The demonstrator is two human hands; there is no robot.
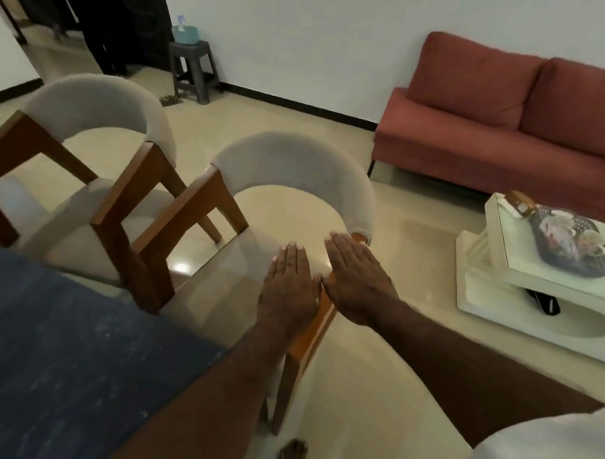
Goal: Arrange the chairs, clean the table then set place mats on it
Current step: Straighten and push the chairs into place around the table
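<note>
Along the dusty dark table (75, 340) edge, you are reaching both flat, empty hands, left hand (289, 291) and right hand (358, 282), over the near chair (292, 168), so wiping and mats are still waiting.

Two beige round-backed wooden chairs (292, 181) (94, 109) stand upright beside the dark table (58, 341).

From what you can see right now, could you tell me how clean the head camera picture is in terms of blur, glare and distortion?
Head view: wide-angle bending bows the wall baseboard and tilts the sofa; a small glare spot sits on the glossy floor under the nearer chair; the far doorway area is dim and soft; both open hands, left hand and right hand, are fairly sharp; the dark table shows pale smudges.
</note>
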